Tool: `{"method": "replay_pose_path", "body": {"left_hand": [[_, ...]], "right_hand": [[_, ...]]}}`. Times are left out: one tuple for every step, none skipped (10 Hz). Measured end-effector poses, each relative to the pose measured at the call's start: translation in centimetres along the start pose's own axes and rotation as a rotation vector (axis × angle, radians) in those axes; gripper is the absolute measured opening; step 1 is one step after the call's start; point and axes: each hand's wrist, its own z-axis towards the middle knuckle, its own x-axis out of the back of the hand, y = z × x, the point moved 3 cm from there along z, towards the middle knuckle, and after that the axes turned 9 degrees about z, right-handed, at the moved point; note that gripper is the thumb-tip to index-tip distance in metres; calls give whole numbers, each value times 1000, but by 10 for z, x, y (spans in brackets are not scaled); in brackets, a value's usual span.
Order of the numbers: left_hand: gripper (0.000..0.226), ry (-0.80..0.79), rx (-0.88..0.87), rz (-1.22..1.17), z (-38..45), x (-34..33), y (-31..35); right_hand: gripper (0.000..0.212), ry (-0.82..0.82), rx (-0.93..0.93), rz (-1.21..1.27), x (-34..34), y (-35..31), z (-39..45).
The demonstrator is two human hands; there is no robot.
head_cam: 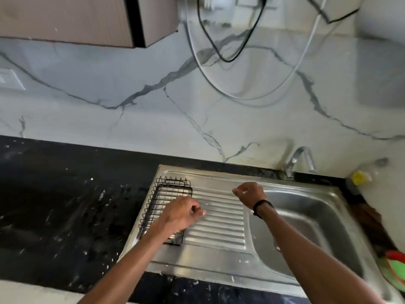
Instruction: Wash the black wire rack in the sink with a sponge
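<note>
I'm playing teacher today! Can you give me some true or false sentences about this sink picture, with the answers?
1. The black wire rack sits on the ridged draining board. True.
2. The rack is down in the sink bowl. False: it is on the draining board, left of the bowl.
3. The right hand holds a sponge. False: it holds nothing.
4. The right wrist wears a dark band. True.
5. Water pours from the tap. False: no water shows.
</note>
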Motion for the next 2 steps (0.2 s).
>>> {"method": "replay_pose_path", "body": {"left_hand": [[32,7,25,-16,-5,5,29],[33,-14,19,12,-14,9,55]], "right_hand": [[24,15,61,-35,40,8,-26],[24,-8,90,-135,70,10,-57]]}}
